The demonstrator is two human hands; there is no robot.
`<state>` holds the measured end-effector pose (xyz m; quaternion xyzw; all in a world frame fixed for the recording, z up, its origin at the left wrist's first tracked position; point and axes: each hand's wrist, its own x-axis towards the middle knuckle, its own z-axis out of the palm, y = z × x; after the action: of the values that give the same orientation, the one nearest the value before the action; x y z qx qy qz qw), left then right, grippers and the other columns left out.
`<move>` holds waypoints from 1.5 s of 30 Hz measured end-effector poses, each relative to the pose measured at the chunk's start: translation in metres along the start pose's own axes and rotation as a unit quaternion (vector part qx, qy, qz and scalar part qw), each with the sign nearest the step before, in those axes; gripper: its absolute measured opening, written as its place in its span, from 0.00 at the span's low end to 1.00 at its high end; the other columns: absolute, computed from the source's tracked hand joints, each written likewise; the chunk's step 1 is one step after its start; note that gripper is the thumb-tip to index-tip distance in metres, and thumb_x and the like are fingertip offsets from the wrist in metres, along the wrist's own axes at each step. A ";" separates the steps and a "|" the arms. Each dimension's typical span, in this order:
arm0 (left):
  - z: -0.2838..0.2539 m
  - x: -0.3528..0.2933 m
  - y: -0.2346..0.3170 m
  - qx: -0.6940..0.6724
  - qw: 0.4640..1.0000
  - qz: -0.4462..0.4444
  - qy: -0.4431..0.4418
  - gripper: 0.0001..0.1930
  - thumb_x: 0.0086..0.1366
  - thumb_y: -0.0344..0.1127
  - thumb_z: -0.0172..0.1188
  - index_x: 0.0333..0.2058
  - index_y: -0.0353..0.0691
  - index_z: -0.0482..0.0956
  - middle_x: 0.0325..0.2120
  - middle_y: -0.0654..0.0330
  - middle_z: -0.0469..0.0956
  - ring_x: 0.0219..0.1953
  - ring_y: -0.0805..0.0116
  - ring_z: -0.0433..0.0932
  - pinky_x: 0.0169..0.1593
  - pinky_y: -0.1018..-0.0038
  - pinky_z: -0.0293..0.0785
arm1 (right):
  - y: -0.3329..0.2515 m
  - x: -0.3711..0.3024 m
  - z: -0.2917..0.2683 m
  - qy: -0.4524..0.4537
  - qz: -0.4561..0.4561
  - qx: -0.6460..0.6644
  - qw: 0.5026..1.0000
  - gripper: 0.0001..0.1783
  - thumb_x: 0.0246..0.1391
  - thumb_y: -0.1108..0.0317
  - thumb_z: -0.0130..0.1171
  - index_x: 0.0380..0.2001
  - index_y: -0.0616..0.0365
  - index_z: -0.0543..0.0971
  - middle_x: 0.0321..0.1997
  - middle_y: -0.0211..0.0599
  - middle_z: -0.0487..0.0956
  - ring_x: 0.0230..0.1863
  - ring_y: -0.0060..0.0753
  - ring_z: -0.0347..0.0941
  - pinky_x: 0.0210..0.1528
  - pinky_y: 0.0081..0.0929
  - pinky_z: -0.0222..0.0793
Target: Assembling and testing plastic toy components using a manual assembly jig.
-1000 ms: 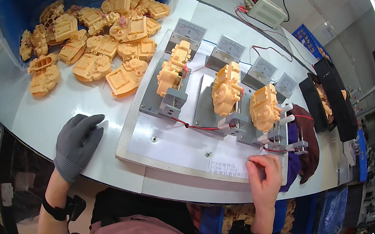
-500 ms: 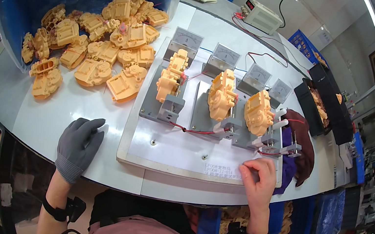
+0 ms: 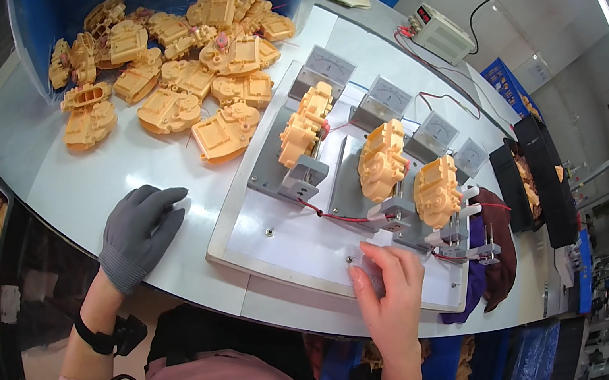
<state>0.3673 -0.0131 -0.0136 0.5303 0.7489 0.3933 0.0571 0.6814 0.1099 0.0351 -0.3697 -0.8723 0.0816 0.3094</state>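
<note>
Gloved left hand (image 3: pixel 140 231) empty, loosely curled, at the table (image 3: pixel 61 202). Right hand (image 3: pixel 392 293): thumb and fingers parted beside a small switch (image 3: pixel 349 259); contact uncertain. Yellow housings (image 3: pixel 383 163) on grey fixtures (image 3: pixel 268 168); meters (image 3: pixel 330 65) bear printed scales.

free gap between gloved left hand (image 3: pixel 139 235) and white board (image 3: pixel 293 257), orange housings (image 3: pixel 383 163) on fixtures (image 3: pixel 267 172) obstructing the meters (image 3: pixel 383 97)

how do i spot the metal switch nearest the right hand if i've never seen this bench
Find the large white board on the table, right of the piled yellow parts. Along its near edge stand three small metal switches. Yours is the middle one, the only one beside the bare right hand.
</note>
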 end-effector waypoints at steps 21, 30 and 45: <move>-0.003 -0.002 0.000 -0.100 0.994 -0.052 -0.008 0.15 0.62 0.30 0.65 0.49 0.40 0.83 0.35 0.54 0.78 0.36 0.59 0.78 0.43 0.66 0.76 | 0.006 0.003 0.011 0.027 -0.036 0.014 0.999 0.14 0.46 0.70 0.74 0.38 0.49 0.84 0.37 0.28 0.79 0.38 0.36 0.73 0.42 0.34 0.64; 0.005 0.023 0.067 -0.031 0.992 0.119 -0.035 0.14 0.60 0.33 0.69 0.46 0.44 0.85 0.37 0.56 0.79 0.42 0.55 0.75 0.48 0.64 0.73 | 0.007 -0.002 0.012 0.059 -0.015 0.011 0.998 0.18 0.45 0.68 0.74 0.42 0.51 0.82 0.39 0.31 0.80 0.40 0.38 0.74 0.43 0.35 0.65; 0.027 0.028 0.077 -0.005 0.985 0.167 -0.032 0.06 0.59 0.40 0.70 0.35 0.51 0.86 0.32 0.64 0.79 0.38 0.59 0.75 0.47 0.64 0.67 | 0.005 -0.003 0.014 0.084 -0.018 0.018 0.996 0.17 0.43 0.70 0.75 0.39 0.51 0.83 0.37 0.29 0.80 0.38 0.37 0.75 0.41 0.34 0.67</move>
<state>0.4263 0.0347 0.0270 0.6598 0.6456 0.3841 0.0173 0.6777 0.1126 0.0210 -0.3541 -0.8479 0.0608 0.3899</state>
